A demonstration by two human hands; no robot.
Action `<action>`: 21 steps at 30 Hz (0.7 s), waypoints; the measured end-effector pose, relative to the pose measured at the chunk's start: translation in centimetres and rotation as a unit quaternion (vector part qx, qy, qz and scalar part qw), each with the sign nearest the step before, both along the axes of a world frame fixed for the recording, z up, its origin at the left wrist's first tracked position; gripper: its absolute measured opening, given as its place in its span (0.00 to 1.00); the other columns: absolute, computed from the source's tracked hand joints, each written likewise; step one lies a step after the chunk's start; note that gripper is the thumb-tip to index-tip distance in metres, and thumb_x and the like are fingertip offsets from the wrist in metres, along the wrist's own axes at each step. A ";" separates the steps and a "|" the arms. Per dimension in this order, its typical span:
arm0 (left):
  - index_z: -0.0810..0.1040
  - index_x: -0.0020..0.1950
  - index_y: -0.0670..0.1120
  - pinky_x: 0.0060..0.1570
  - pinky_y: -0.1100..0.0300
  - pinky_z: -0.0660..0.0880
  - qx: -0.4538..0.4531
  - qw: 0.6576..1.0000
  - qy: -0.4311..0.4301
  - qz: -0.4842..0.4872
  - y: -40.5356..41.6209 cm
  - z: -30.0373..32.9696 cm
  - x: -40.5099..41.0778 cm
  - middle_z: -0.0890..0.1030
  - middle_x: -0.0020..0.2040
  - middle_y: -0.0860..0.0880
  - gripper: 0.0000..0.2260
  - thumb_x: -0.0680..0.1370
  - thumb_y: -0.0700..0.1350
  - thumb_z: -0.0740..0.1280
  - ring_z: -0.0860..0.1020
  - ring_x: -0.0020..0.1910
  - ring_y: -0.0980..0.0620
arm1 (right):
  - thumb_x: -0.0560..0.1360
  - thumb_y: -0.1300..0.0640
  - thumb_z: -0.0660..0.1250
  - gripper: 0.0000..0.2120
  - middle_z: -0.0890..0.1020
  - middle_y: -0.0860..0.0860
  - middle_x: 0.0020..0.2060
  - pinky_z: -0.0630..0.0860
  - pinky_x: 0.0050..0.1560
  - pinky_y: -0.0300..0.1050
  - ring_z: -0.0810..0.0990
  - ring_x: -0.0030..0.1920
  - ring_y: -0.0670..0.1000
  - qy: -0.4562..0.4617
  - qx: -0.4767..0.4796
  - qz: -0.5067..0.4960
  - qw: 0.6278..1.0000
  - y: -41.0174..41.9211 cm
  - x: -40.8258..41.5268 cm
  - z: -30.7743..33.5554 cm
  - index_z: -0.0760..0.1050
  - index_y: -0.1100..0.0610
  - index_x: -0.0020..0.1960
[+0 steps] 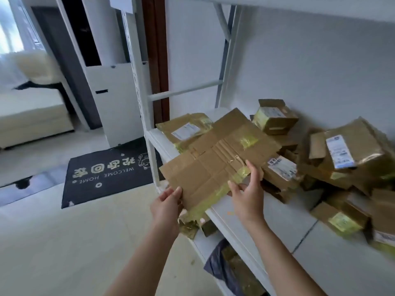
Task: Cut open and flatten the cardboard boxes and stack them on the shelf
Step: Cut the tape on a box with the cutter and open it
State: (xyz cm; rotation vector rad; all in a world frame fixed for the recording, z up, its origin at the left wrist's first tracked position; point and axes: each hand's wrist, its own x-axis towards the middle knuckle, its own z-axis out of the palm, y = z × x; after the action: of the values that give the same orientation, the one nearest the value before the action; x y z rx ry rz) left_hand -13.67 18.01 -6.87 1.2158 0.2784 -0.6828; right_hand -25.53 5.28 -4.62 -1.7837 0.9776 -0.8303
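A flattened brown cardboard box (pixel 215 159) with strips of yellowish tape hangs over the left front of the white shelf (pixel 275 221). My left hand (pixel 167 202) grips its near left corner. My right hand (pixel 248 186) pinches its near right edge, thumb on top. Under its far end lies another flattened box with a white label (pixel 184 130). Several unflattened taped boxes (pixel 342 154) are heaped on the right part of the shelf, one small box (pixel 274 117) against the wall.
The shelf's white upright post (pixel 139 86) stands at the left front. A lower shelf holds cardboard scraps (pixel 192 226) and a dark cloth (pixel 220 265). A black welcome mat (pixel 106 174) lies on the pale floor, with a white cabinet (pixel 115 99) behind it.
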 end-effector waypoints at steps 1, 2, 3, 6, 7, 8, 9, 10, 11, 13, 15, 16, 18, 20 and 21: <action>0.77 0.61 0.38 0.43 0.59 0.76 0.004 1.000 -0.021 -0.011 -0.6 0.2 2.6 0.80 0.46 0.45 0.11 0.78 0.35 0.68 0.78 0.40 0.51 | 0.77 0.65 0.69 0.32 0.68 0.44 0.64 0.73 0.42 0.25 0.76 0.44 0.34 -0.003 -0.006 -0.016 1.000 -0.8 2.5 0.2 0.61 0.52 0.76; 0.76 0.60 0.39 0.41 0.60 0.77 0.007 0.999 -0.040 -0.019 -1.2 0.5 5.1 0.81 0.45 0.45 0.11 0.78 0.34 0.68 0.79 0.40 0.51 | 0.77 0.66 0.69 0.32 0.72 0.44 0.60 0.73 0.41 0.25 0.77 0.43 0.41 -0.003 -0.011 -0.029 1.000 -1.5 4.9 0.4 0.61 0.53 0.76; 0.75 0.58 0.41 0.41 0.59 0.78 0.013 0.998 -0.057 -0.022 -1.7 0.9 7.4 0.81 0.45 0.45 0.11 0.78 0.33 0.68 0.80 0.40 0.50 | 0.77 0.66 0.69 0.32 0.73 0.42 0.55 0.73 0.40 0.25 0.77 0.44 0.47 -0.001 -0.016 -0.038 0.999 -2.1 7.2 0.5 0.61 0.54 0.76; 0.71 0.50 0.46 0.47 0.50 0.78 0.047 0.990 -0.121 -0.055 -3.4 2.2 13.8 0.79 0.45 0.42 0.13 0.75 0.30 0.68 0.79 0.40 0.47 | 0.77 0.64 0.70 0.31 0.72 0.38 0.45 0.75 0.36 0.29 0.76 0.38 0.43 0.017 -0.021 -0.065 0.997 -3.9 13.4 0.5 0.63 0.53 0.75; 0.72 0.48 0.45 0.48 0.49 0.79 0.062 0.985 -0.141 -0.074 -4.0 2.4 15.6 0.78 0.45 0.42 0.12 0.74 0.30 0.68 0.78 0.39 0.48 | 0.77 0.63 0.70 0.28 0.72 0.38 0.43 0.74 0.35 0.30 0.75 0.38 0.40 0.034 -0.026 -0.074 0.996 -4.6 15.2 0.4 0.65 0.53 0.74; 0.74 0.47 0.45 0.49 0.49 0.79 0.080 0.980 -0.159 -0.092 -4.8 2.6 17.2 0.78 0.45 0.43 0.11 0.74 0.30 0.69 0.78 0.38 0.49 | 0.77 0.61 0.69 0.25 0.74 0.41 0.42 0.73 0.35 0.30 0.75 0.39 0.40 0.054 -0.030 -0.079 0.995 -5.3 16.8 0.3 0.68 0.54 0.72; 0.76 0.46 0.44 0.49 0.50 0.79 0.095 0.974 -0.177 -0.110 -5.5 2.6 18.7 0.79 0.44 0.44 0.09 0.74 0.31 0.69 0.78 0.38 0.50 | 0.78 0.60 0.69 0.22 0.78 0.46 0.44 0.72 0.36 0.30 0.75 0.40 0.41 0.073 -0.030 -0.080 0.994 -6.0 18.2 0.3 0.70 0.54 0.70; 0.79 0.46 0.44 0.48 0.52 0.79 0.106 0.968 -0.192 -0.122 -6.3 2.5 20.1 0.80 0.45 0.45 0.08 0.74 0.32 0.70 0.78 0.38 0.51 | 0.79 0.60 0.68 0.20 0.80 0.51 0.49 0.72 0.39 0.31 0.76 0.42 0.44 0.087 -0.026 -0.075 0.993 -6.7 19.5 0.1 0.70 0.55 0.70; 0.80 0.47 0.45 0.47 0.53 0.79 0.113 0.964 -0.204 -0.131 -7.1 2.3 21.4 0.81 0.45 0.45 0.08 0.74 0.33 0.70 0.79 0.38 0.52 | 0.79 0.59 0.67 0.19 0.80 0.54 0.56 0.75 0.44 0.36 0.77 0.46 0.47 0.100 -0.019 -0.068 0.992 -7.4 20.6 0.0 0.70 0.55 0.69; 0.81 0.49 0.45 0.47 0.56 0.79 0.122 0.959 -0.217 -0.138 -8.8 1.8 23.6 0.82 0.48 0.46 0.07 0.75 0.34 0.70 0.81 0.41 0.51 | 0.80 0.57 0.66 0.19 0.76 0.56 0.65 0.76 0.56 0.48 0.77 0.59 0.54 0.136 -0.015 -0.056 0.989 -9.2 22.7 -0.4 0.70 0.55 0.70; 0.81 0.50 0.46 0.49 0.57 0.79 0.138 0.953 -0.229 -0.139 -10.8 0.8 25.6 0.82 0.50 0.47 0.08 0.76 0.34 0.69 0.81 0.44 0.51 | 0.81 0.56 0.65 0.20 0.73 0.56 0.69 0.72 0.64 0.53 0.73 0.67 0.57 0.185 -0.023 -0.050 0.981 -11.2 24.7 -0.9 0.68 0.55 0.72; 0.81 0.50 0.46 0.50 0.57 0.79 0.151 0.949 -0.239 -0.142 -11.8 0.1 26.5 0.82 0.50 0.47 0.08 0.76 0.35 0.69 0.80 0.44 0.52 | 0.81 0.55 0.64 0.21 0.73 0.56 0.70 0.71 0.65 0.54 0.71 0.69 0.58 0.213 -0.025 -0.046 0.976 -12.3 25.6 -1.2 0.67 0.54 0.72; 0.81 0.53 0.47 0.47 0.60 0.78 0.176 0.937 -0.262 -0.152 -13.7 -1.2 28.0 0.81 0.51 0.47 0.09 0.76 0.35 0.69 0.78 0.43 0.54 | 0.81 0.53 0.63 0.22 0.73 0.57 0.70 0.71 0.65 0.55 0.69 0.70 0.59 0.278 -0.026 -0.040 0.960 -14.4 27.4 -1.8 0.66 0.52 0.74; 0.79 0.60 0.45 0.39 0.68 0.72 0.205 0.924 -0.278 -0.167 -15.1 -2.5 29.0 0.79 0.51 0.48 0.13 0.77 0.35 0.69 0.76 0.41 0.56 | 0.82 0.50 0.62 0.22 0.74 0.56 0.68 0.69 0.65 0.57 0.67 0.71 0.60 0.371 -0.039 -0.017 0.928 -16.4 28.5 -2.7 0.64 0.49 0.75; 0.77 0.63 0.44 0.38 0.70 0.70 0.224 0.913 -0.290 -0.179 -15.7 -3.1 29.4 0.77 0.54 0.47 0.16 0.77 0.35 0.69 0.75 0.42 0.55 | 0.82 0.48 0.61 0.22 0.75 0.55 0.66 0.68 0.66 0.58 0.65 0.71 0.60 0.414 -0.045 -0.003 0.909 -17.3 29.0 -3.2 0.64 0.48 0.75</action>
State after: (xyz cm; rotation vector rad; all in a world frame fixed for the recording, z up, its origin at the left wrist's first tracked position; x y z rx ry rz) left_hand 15.74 2.33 -10.02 1.8790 -0.3145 -0.5470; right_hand 3.47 -12.07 -7.86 -2.2605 1.4846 -0.0720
